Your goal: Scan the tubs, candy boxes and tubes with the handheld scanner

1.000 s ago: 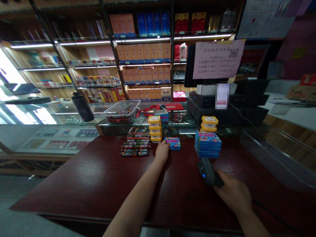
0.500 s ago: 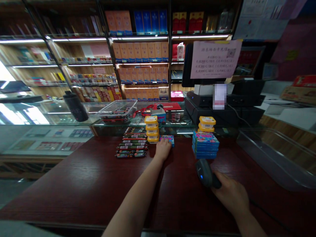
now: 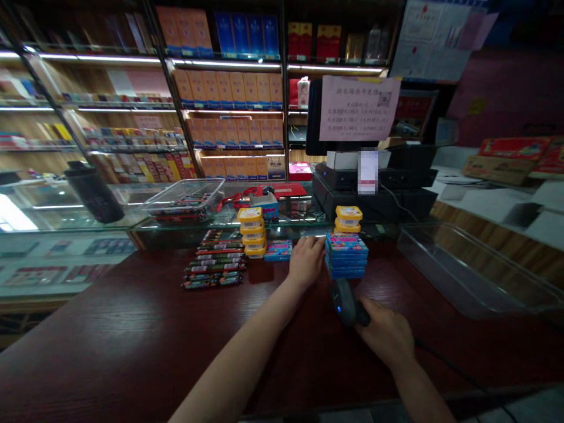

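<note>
red-brn ctr | r hand: grip on scanner | l hand: by box stk, grip unclear

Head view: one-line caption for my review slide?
Right hand gripping a scanner, left hand beside the taller blue stack on a dark table.

**Ungloved and Uncovered on Both Sides**

We show a long, slender, smooth left forearm, bare along its whole visible length, widening towards the picture's lower edge and narrowing to a slim, bare wrist. Our ungloved left hand has a gently rounded back and slim fingers; its nails are too small to make out. Our right forearm, of which less is in view, is likewise bare, smooth and tapering. Our ungloved right hand has a broad, smooth back. Whatever we wear higher up lies out of view.
</note>
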A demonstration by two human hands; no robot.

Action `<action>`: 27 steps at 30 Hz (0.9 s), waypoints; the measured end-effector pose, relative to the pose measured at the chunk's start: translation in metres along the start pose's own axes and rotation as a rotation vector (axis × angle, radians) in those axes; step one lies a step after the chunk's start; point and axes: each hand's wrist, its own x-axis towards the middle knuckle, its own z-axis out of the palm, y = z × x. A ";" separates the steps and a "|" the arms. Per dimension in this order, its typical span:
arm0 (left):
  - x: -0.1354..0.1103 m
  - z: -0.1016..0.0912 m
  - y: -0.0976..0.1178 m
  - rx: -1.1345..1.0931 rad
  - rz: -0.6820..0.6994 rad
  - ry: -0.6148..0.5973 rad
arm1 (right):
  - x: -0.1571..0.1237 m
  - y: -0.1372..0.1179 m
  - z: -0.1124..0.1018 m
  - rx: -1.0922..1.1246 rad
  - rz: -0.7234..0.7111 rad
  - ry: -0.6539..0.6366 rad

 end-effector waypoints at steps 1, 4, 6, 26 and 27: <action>0.006 -0.001 0.011 -0.022 0.075 0.007 | 0.000 0.000 -0.001 -0.002 0.007 -0.006; 0.022 0.001 0.035 -0.020 0.237 -0.031 | -0.001 -0.001 -0.002 -0.013 0.021 -0.015; 0.030 0.006 0.043 0.016 0.248 -0.083 | -0.001 -0.001 -0.002 -0.017 0.025 -0.020; -0.061 -0.028 -0.025 -0.906 -0.417 0.467 | -0.010 0.000 -0.001 -0.045 -0.011 -0.022; -0.072 -0.024 -0.031 -1.124 -0.532 0.463 | -0.009 -0.002 -0.003 -0.044 -0.007 -0.036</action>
